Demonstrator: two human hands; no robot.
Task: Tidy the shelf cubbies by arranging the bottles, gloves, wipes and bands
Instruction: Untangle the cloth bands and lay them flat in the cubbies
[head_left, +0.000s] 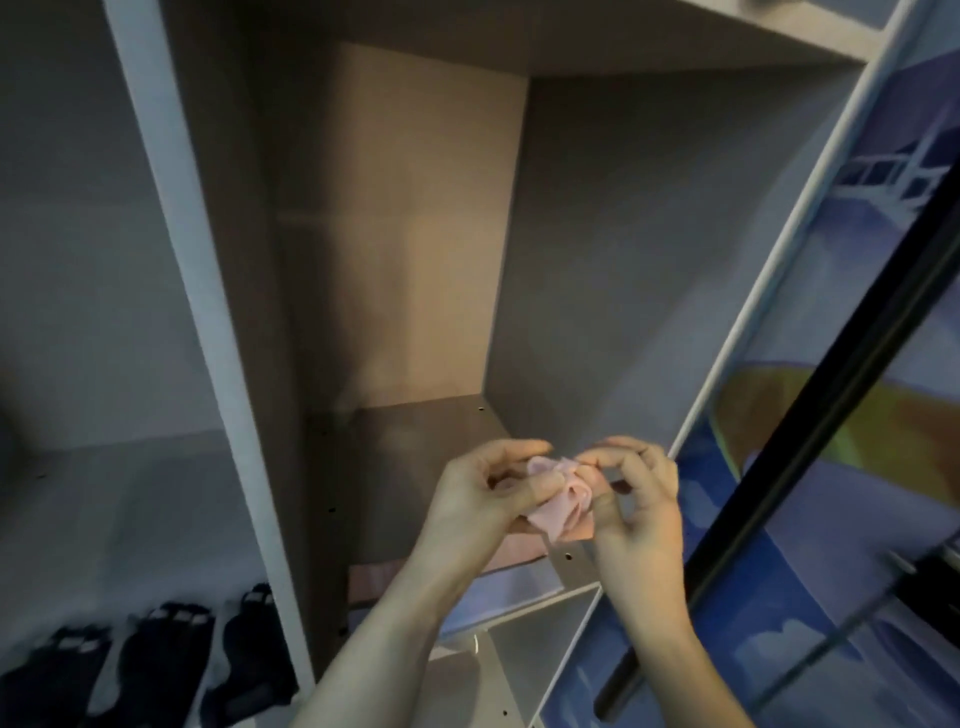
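Shelf (415, 426): tall wooden cubby, board floor bare at the back; my hands work at its front edge.

Door (810, 447): painted sliding panel with a dark rail, just right of the cubby.

Gloves (171, 660): three dark ones, as far as I can tell, in a row on the floor of the left cubby, well apart from my hands.

Pink pad (514, 551): flat pinkish sheet on the cubby floor, directly under my hands; what it is I cannot tell.

Left hand (483, 499): fingers curled, pinching the left side of the band.

Right hand (639, 493): thumb and forefinger pinching the band's right side, other fingers loosely bent.

Band (719, 496)... correction, band (561, 499): pink, bunched fabric, held between both hands above the pad. Judged light, soft and limp; it should crumple or spring loose rather than slip or break. Best taken by pinching the gathered middle, or both ends while folding. It touches both sets of fingertips and hangs slightly below them.
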